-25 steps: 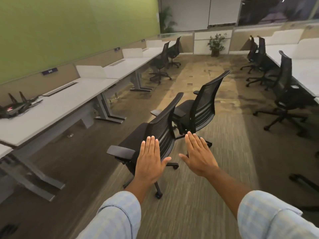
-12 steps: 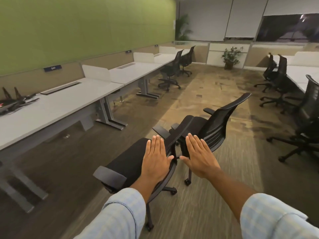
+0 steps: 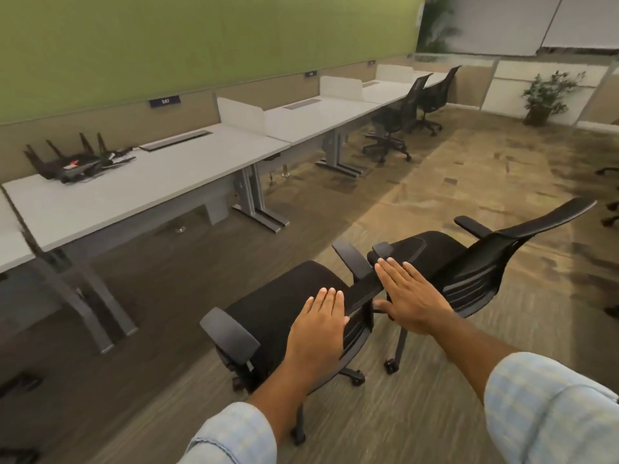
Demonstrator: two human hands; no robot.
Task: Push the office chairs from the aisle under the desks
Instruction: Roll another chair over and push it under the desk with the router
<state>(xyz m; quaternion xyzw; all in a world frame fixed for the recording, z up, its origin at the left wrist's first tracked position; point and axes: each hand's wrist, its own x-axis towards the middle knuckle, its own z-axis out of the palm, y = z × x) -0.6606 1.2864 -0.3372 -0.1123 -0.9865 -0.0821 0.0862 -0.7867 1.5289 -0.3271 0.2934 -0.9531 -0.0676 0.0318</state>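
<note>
A black office chair [image 3: 278, 313] stands in the aisle just in front of me, its seat facing the long white desk [image 3: 140, 192] on the left. My left hand [image 3: 318, 329] lies flat, fingers together, over the top of its backrest. My right hand [image 3: 408, 296] is flat too, at the backrest's right end by the armrest. Neither hand grips anything. A second black chair [image 3: 469, 262] stands right behind the first, also in the aisle.
The desk's grey metal legs [image 3: 258, 202] stand between the bays. A black router with antennas [image 3: 73, 162] lies on the desk. Two more chairs [image 3: 398, 118] sit at the far desks. A potted plant [image 3: 542, 98] stands by the back wall. Chair bases show at the right edge.
I have come closer to the near chair and turned left towards the desk. Both hands moved from in front of the backrest onto its top edge.
</note>
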